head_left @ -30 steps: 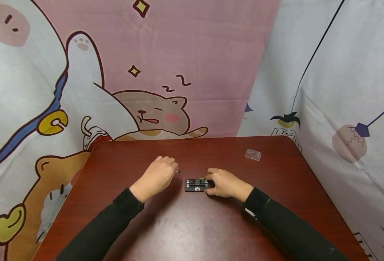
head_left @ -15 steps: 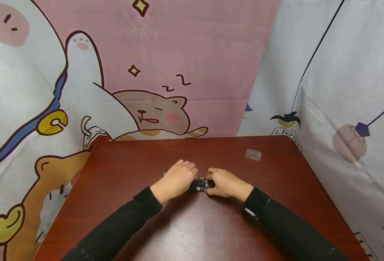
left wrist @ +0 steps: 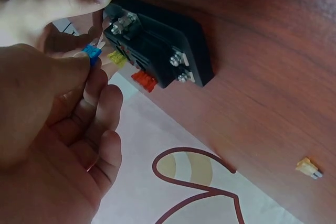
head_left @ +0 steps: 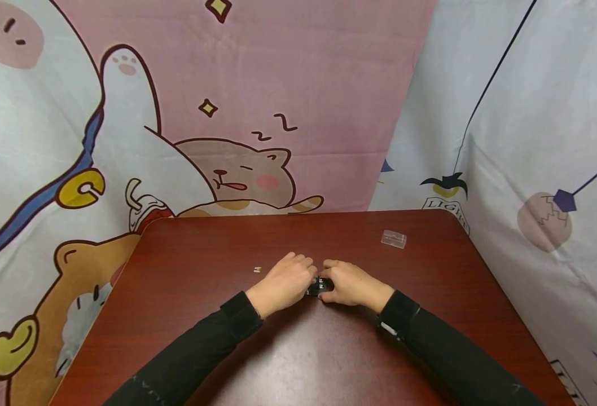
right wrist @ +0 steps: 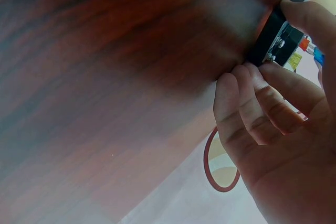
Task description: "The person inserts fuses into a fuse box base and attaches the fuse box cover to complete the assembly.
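Note:
A black fuse block (left wrist: 181,38) with metal screw terminals lies on the table. A red blade fuse (left wrist: 144,81) and a yellow blade fuse (left wrist: 117,58) stick out of its top. Thumb and index finger of my left hand (head_left: 284,285) pinch a blue blade fuse (left wrist: 92,53), its prongs close to the block beside the yellow one. My right hand (head_left: 351,285) grips the block's right end, thumb on one side and fingers on the other, as the right wrist view shows. In the head view my left hand covers the block's left part.
A tan blade fuse (left wrist: 307,167) lies on the table, left of my left hand. Toward the back right sits a clear plastic case (head_left: 394,239). A printed cloth (head_left: 329,113) hangs behind the brown table (head_left: 192,242).
My left hand has moved right with the blue fuse, from left of the fuse block to over it, uncovering the tan fuse in the head view. The right hand stays on the block.

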The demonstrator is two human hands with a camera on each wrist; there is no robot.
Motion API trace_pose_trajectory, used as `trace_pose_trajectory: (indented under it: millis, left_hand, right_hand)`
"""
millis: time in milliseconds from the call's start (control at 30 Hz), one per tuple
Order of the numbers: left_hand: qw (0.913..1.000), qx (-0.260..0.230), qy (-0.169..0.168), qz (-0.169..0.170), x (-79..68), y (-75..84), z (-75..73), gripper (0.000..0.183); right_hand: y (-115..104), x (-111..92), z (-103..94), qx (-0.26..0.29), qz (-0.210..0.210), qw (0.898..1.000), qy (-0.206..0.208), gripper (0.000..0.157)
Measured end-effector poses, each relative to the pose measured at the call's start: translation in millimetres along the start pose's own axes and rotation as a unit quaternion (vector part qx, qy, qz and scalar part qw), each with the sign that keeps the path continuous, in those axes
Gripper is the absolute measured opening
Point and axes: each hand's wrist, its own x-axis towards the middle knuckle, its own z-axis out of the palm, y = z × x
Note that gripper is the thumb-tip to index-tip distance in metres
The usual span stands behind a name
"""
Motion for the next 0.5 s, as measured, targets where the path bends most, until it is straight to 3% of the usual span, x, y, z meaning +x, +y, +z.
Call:
trace_pose_trajectory:
  millis: [500]
  left_hand:
    - [0.9996, 0.025, -0.014, 0.008, 3.3, -1.3, 9.1, 0.006]
  right_hand:
    - [-0.2, 0.4, -0.7, -0.004, -0.008, 1.0, 0.002, 0.044]
